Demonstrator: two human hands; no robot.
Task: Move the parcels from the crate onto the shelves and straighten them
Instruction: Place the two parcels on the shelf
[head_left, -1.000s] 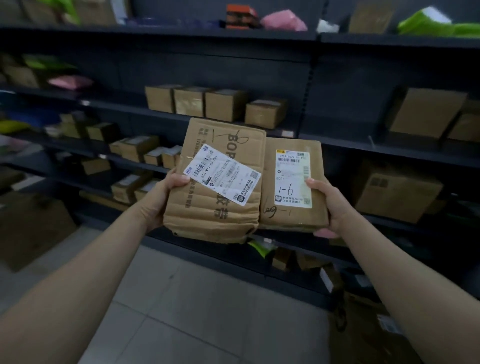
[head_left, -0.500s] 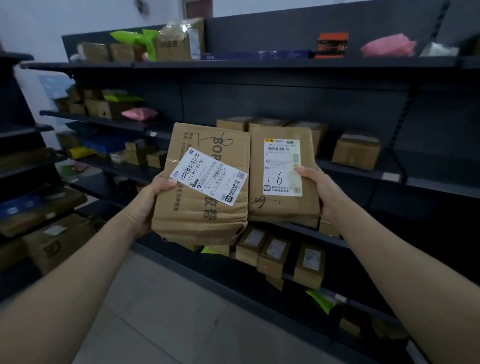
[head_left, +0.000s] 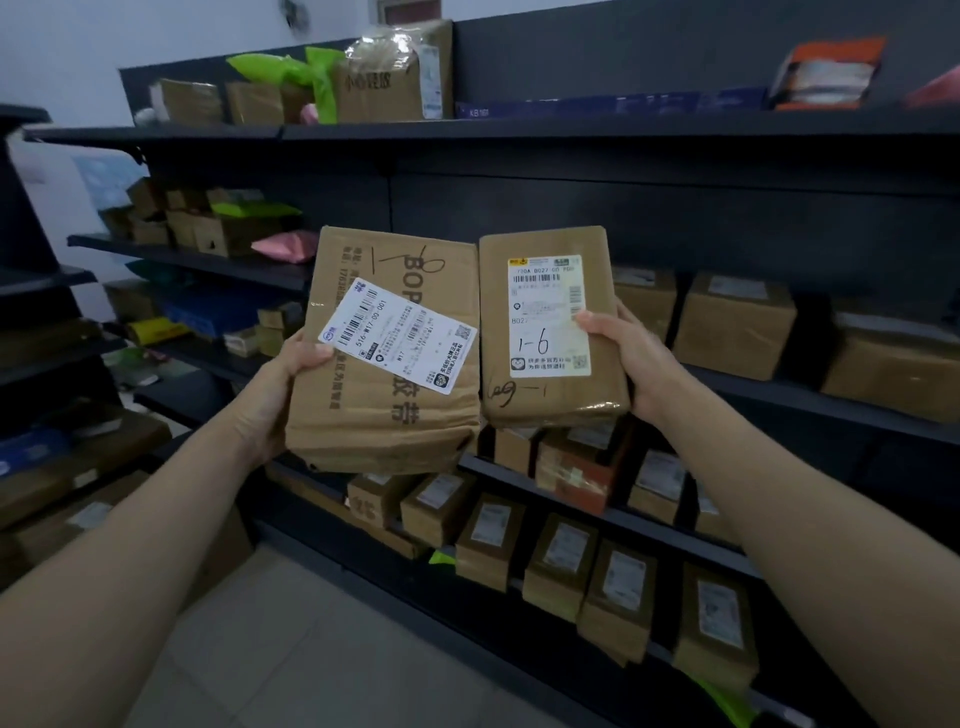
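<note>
Dark shelves (head_left: 571, 130). Top board: taped box (head_left: 384, 78), green bags (head_left: 291, 67), orange packet (head_left: 826, 73). Middle board: brown boxes (head_left: 732, 325), pink bag (head_left: 285, 244). Lower boards: labelled boxes (head_left: 561, 561) along the front edges.

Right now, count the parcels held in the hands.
2. The larger parcel, its label slanted, is in the left hand; the smaller parcel marked 1-6 is in the right hand, beside it. Another could hide behind them, but none shows.

dim, soft focus, edges warped
</note>
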